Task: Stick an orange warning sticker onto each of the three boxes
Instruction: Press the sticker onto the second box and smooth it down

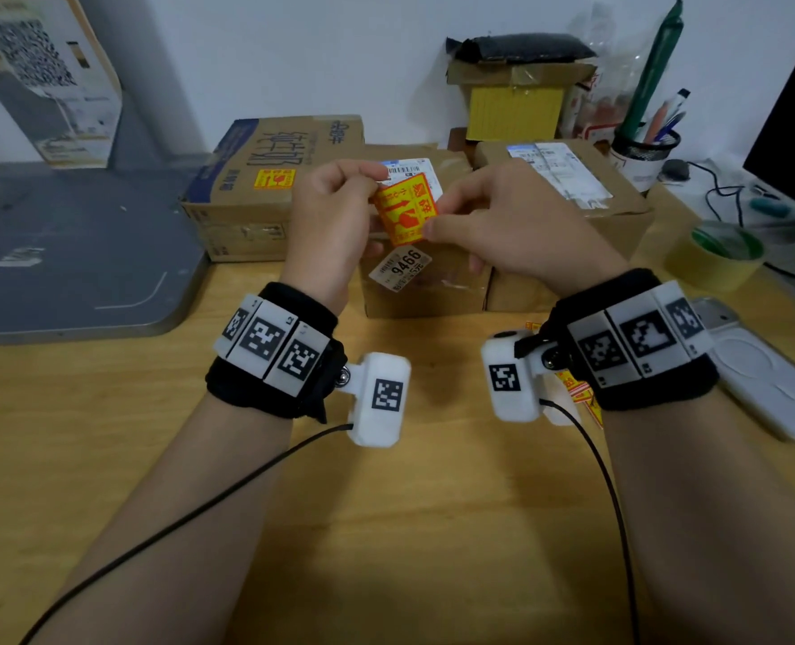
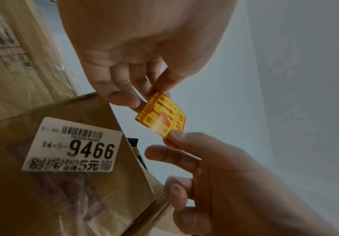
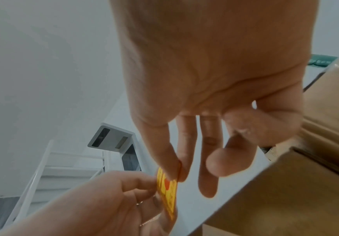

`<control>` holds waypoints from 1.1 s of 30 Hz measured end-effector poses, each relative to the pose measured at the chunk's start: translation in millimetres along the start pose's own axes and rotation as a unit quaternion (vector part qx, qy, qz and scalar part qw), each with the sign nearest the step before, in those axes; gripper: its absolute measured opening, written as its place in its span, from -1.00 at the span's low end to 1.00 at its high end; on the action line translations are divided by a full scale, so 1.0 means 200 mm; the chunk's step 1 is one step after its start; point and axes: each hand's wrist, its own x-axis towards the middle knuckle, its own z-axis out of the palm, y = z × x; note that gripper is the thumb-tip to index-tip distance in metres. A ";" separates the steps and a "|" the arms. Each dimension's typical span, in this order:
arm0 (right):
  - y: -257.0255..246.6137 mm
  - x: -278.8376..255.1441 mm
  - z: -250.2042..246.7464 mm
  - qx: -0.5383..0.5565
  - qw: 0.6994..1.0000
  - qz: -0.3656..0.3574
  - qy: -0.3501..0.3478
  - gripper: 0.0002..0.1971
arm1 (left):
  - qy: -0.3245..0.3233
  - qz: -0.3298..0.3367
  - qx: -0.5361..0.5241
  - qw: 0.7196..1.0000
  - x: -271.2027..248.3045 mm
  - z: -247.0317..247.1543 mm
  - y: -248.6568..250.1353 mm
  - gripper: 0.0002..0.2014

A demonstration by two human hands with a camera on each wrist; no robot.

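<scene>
Orange warning sticker (image 1: 406, 210): held in air above the middle box (image 1: 426, 277), at 12 o'clock from the wrists. Left hand (image 1: 328, 221): grip clamped on the sticker's upper left corner. Right hand (image 1: 502, 225): grip pinching its lower right corner. Left box (image 1: 265, 188), 10 o'clock: sticker already on top. Right box (image 1: 568, 188), 2 o'clock. All three stand on the counter (image 1: 386, 528)

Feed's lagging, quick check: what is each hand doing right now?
Left hand: pinching the sticker at its top edge.
Right hand: pinching the same sticker at its lower corner.
</scene>
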 end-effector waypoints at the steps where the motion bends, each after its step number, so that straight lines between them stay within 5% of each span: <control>1: 0.01 0.01 0.00 0.002 1.000 0.002 0.010 -0.88 | -0.004 -0.003 -0.002 1.000 0.00 0.00 0.00 -0.77; 15: 0.05 0.08 0.00 0.129 0.988 -0.002 0.080 -0.85 | -0.022 0.050 0.084 0.995 0.02 -0.03 -0.03 -0.88; 18: 0.05 0.07 0.00 0.171 0.979 -0.013 0.109 -0.70 | -0.022 0.050 0.091 0.994 0.03 -0.03 -0.04 -0.88; 25: 0.09 0.09 0.00 0.166 0.969 -0.031 0.181 -0.59 | 0.022 0.045 0.088 0.995 0.07 -0.05 -0.05 -0.77; 33: 0.10 0.08 0.00 0.185 0.971 -0.016 0.152 -0.61 | -0.011 -0.021 0.140 0.990 0.06 -0.05 -0.10 -0.56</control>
